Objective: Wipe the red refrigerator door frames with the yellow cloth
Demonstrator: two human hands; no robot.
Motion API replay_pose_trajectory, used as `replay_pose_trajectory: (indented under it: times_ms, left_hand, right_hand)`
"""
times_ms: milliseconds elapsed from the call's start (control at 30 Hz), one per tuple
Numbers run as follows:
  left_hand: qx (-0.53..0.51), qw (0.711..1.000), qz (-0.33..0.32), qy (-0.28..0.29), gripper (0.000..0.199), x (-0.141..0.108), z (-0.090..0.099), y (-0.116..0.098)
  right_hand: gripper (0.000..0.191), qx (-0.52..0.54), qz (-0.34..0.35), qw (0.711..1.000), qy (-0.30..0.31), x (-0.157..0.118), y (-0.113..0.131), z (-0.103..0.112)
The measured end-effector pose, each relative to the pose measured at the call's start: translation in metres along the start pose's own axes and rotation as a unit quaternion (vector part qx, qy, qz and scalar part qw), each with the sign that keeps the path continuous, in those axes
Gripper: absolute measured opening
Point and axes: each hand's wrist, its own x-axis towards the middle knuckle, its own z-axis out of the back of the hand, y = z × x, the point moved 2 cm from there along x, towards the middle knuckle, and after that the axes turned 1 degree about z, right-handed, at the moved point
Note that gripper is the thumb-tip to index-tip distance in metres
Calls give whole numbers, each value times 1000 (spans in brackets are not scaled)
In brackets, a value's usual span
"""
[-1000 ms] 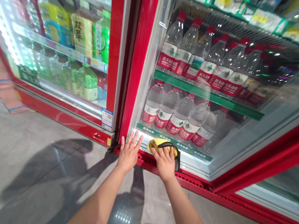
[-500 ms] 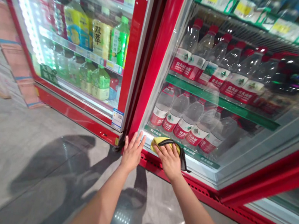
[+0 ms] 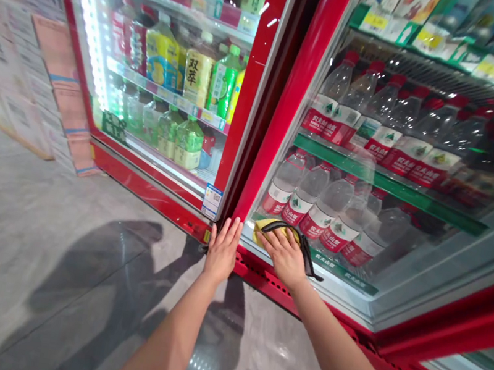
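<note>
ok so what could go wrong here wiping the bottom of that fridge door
The left hand is flat on the red door frame right by the gap between the two coolers, so fingers might get pinched if a door swings. The right hand presses the yellow cloth with a black strap hanging loose, which could snag.

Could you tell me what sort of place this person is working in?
Most likely a shop's drinks section: two red glass-door coolers, one holding water bottles and the other tea bottles, with price tags on the shelves. The right hand presses a yellow cloth against the glass.
</note>
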Motion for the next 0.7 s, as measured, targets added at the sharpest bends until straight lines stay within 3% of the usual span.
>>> replay_pose_trajectory:
  times_ms: [133,233,400,533,633,700]
  left_hand:
    - [0,1000,11,6,87,1,1,6]
    - [1,1000,17,5,88,1,2,6]
    - [7,999,32,-8,85,0,10,9]
    - [20,998,61,-23,82,5,18,10]
    - [26,997,73,-19,81,8,22,7]
    - [27,997,72,-18,82,8,23,6]
  right_hand:
    - [54,-10,-55,997,-46,27,-6,13]
    - [55,-10,-56,997,-54,42,0,12]
    - [52,-10,48,999,-22,41,7,0]
    - [50,-7,160,987,0,74,2,10]
    - [52,-18,140,989,-39,93,-5,24]
    - [54,-22,91,994,-63,89,-6,27]
